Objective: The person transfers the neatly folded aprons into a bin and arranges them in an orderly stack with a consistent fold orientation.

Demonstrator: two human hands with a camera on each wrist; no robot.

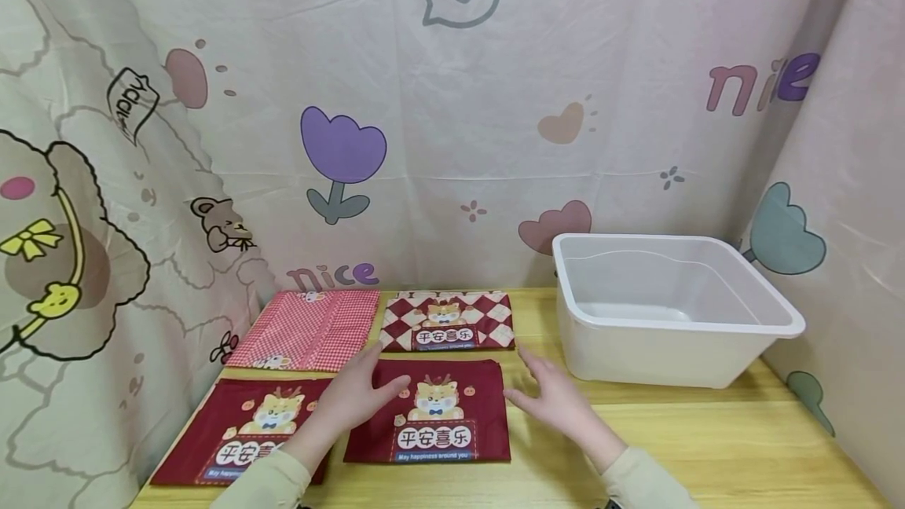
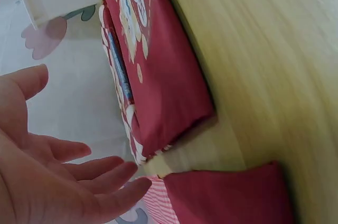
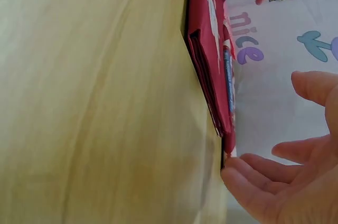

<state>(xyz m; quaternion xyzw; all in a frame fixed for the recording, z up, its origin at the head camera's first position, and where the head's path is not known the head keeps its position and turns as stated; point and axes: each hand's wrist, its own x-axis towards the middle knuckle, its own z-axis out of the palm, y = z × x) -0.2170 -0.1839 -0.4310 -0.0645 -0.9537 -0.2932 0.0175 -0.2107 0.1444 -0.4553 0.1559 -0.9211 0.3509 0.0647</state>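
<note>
In the head view a folded dark red cloth (image 1: 436, 411) with a cartoon animal print lies at the front centre of the table. My left hand (image 1: 357, 391) hovers at its left side, thumb and fingers spread. At its right edge is my right hand (image 1: 555, 403), fingers extended and holding nothing. Just behind lies a folded red-and-cream checked cloth (image 1: 447, 322). Both wrist views show loosely bent, empty fingers; the right wrist view shows stacked folds at the edge of the dark red cloth (image 3: 203, 71). Partly hidden by my left forearm is a second dark red cloth (image 1: 219, 419).
A folded pink gingham cloth (image 1: 307, 328) lies at the back left. The white plastic bin (image 1: 650, 352) stands at the right rear of the wooden table (image 1: 679, 446). A printed curtain (image 1: 452, 116) hangs behind the table and along both sides.
</note>
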